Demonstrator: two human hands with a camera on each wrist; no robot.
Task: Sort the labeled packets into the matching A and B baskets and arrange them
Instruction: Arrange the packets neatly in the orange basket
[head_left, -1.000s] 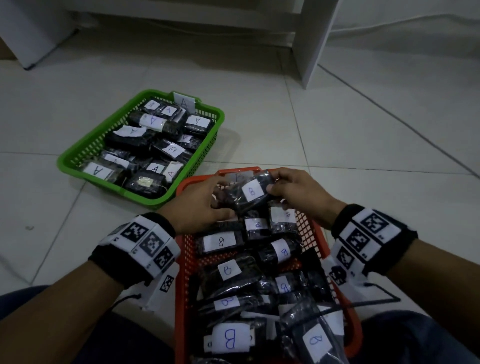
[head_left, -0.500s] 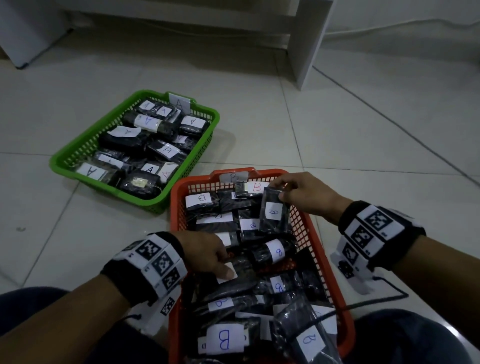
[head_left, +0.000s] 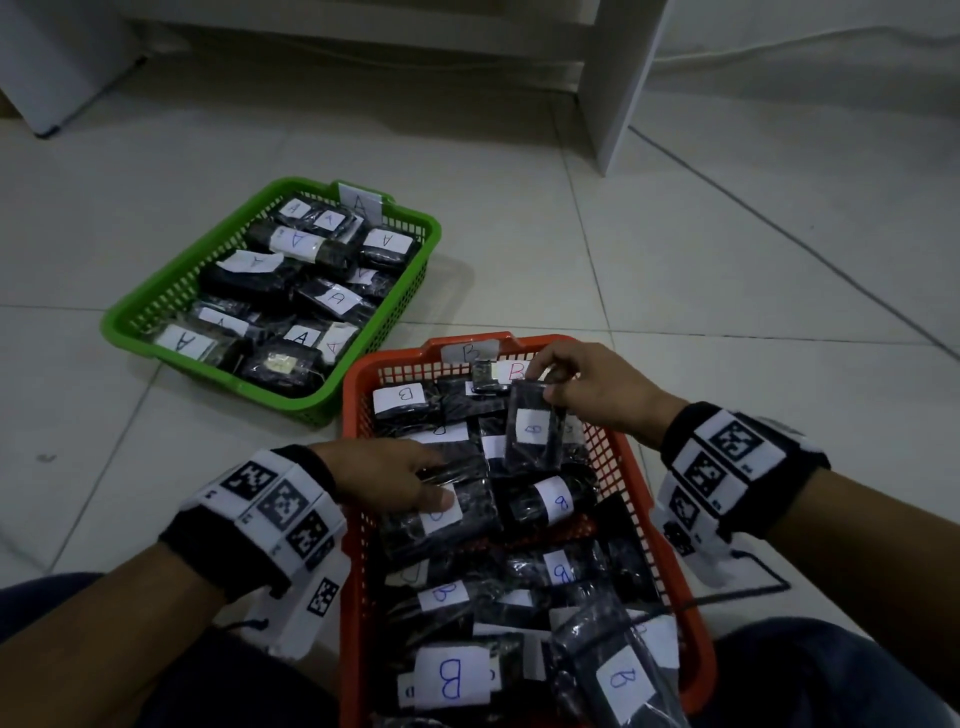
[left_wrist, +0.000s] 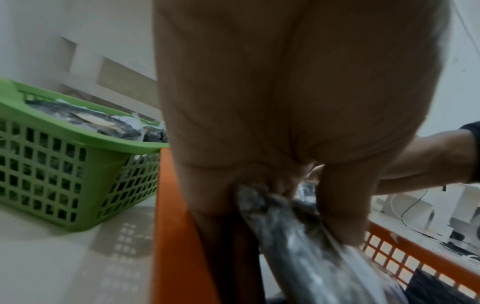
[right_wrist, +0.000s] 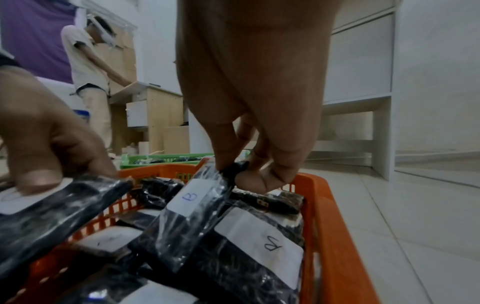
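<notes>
Fingers (right_wrist: 228, 144) of the right hand (head_left: 597, 395) pinch the top edge of a dark plastic packet with a white B label (head_left: 535, 436), so it hangs upright over the far right part of the orange plastic basket (head_left: 618, 467). The left hand (head_left: 395, 483) is curled round another dark shiny packet (head_left: 441, 519) in the middle of the same basket; its thumb presses on the white label.

More dark packets with B labels (head_left: 452, 680) fill the orange basket all around both hands, and some lie on top of each other. A small white B tag (head_left: 470, 352) stands on the far rim. To the far left, just beside the orange basket, sits a green plastic basket (head_left: 171, 296) full of dark packets with A labels (head_left: 337, 299). Both baskets rest on a pale tiled floor (head_left: 727, 312).

The right wrist view shows the pinch up close, with the B on the held packet easy to read. It also shows a person in a pale shirt (right_wrist: 85, 67) standing far off by a wooden desk (right_wrist: 155, 115); the head view does not. The left wrist view is blurry, and the palm hides most of the packet.
</notes>
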